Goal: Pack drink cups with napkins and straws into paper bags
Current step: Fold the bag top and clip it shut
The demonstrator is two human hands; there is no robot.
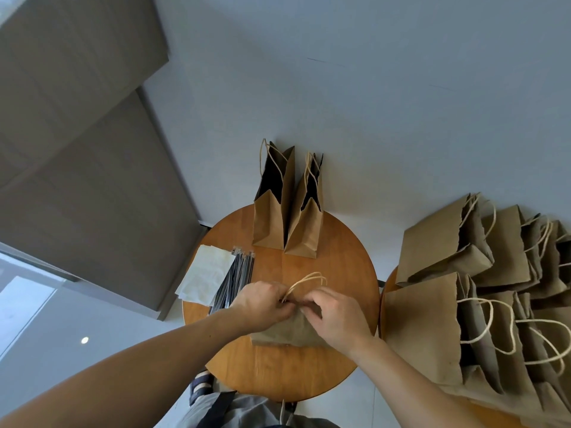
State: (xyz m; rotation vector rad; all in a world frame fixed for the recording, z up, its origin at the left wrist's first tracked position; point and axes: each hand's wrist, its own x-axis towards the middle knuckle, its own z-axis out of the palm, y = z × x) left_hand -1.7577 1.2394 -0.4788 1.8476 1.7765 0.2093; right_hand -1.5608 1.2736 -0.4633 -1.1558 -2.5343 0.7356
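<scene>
Left hand (262, 305) and right hand (335, 316) both pinching the top edge of a flat brown paper bag with twine handles (285, 333), bag lying beneath the fingers on the round wooden table (346, 273), handles looping away beyond the knuckles

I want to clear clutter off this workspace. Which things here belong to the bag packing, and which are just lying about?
Job: held bag, gripped at its top by left hand and right hand; upright open bag; second upright open bag; napkin stack; wrapped straws; flat bag pile. No cups visible.
Surroundings: round table, grey panel.
</scene>
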